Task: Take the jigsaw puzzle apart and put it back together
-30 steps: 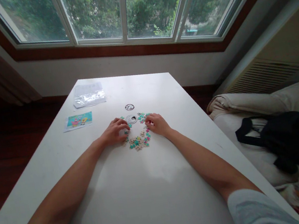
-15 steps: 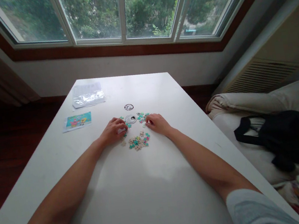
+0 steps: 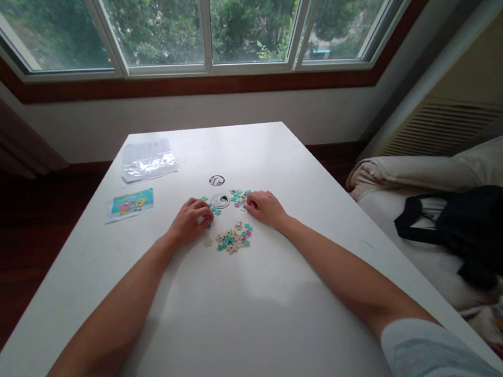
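On the white table, loose jigsaw puzzle pieces point(image 3: 234, 239) lie in a small pile, some teal or pink, others plain beige backs. My left hand point(image 3: 190, 218) rests left of the pile with its fingers curled inward; what they hold, if anything, is hidden. More teal pieces point(image 3: 216, 210) show just beyond those fingertips. To the right, my right hand point(image 3: 264, 208) is closed in a pinch around a small pinkish puzzle piece point(image 3: 253, 204), partly covered by the fingers. A further cluster of pieces point(image 3: 237, 197) lies beside its fingertips. Between the hands sits a round silvery disc point(image 3: 220, 201).
A second round disc point(image 3: 217, 180) lies farther back. On the left are a colourful cartoon picture card point(image 3: 131, 203) and a clear plastic bag point(image 3: 149, 161). Right of the table point(image 3: 255, 339), a black garment or bag point(image 3: 490, 235) rests on a pale couch.
The fingers of my right hand have curled in slightly, and a pinkish bit now shows between them. My left fingers have shifted a little; the piles look the same.
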### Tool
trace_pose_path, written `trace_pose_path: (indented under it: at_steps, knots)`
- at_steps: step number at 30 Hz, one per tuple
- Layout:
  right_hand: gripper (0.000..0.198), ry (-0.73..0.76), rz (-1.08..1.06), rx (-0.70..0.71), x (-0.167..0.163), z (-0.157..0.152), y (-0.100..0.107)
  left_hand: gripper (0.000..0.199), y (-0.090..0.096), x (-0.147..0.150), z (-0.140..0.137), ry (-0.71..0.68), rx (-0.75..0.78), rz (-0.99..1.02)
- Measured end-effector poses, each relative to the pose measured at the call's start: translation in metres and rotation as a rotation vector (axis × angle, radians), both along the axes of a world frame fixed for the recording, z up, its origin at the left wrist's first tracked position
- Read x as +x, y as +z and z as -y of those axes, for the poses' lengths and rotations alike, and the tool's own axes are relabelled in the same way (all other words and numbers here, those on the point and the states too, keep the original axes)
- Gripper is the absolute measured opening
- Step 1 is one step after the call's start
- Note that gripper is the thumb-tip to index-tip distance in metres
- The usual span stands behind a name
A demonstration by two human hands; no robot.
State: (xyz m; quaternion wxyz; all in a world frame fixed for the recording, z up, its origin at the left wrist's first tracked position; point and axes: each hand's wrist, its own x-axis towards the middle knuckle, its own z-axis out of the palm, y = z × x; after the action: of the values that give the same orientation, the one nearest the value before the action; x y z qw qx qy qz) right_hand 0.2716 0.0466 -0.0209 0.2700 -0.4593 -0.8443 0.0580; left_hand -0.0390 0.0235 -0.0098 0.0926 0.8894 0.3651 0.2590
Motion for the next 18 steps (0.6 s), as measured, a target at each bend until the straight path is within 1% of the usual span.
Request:
trace_pose_path:
  at_steps: [2, 4, 7, 12, 18]
  knots:
    - [0.015, 0.074, -0.027, -0.039, 0.001, 0.0, 0.002, 0.016, 0.001, 0.001, 0.001, -0.005, 0.0, -0.002]
    - [0.018, 0.196, -0.04, -0.081, 0.001, 0.002, 0.004, 0.015, 0.002, 0.003, 0.002, -0.017, 0.001, -0.008]
    - [0.017, 0.341, -0.026, -0.1, -0.002, 0.006, 0.007, 0.014, 0.006, 0.007, 0.006, -0.044, 0.001, -0.021]
    - [0.014, 0.402, -0.017, -0.101, -0.005, 0.009, 0.009, 0.014, 0.009, 0.014, 0.011, -0.118, -0.027, -0.053]
    - [0.016, 0.479, -0.047, -0.139, -0.006, 0.006, 0.008, 0.015, 0.009, 0.018, 0.012, -0.153, -0.043, -0.06]
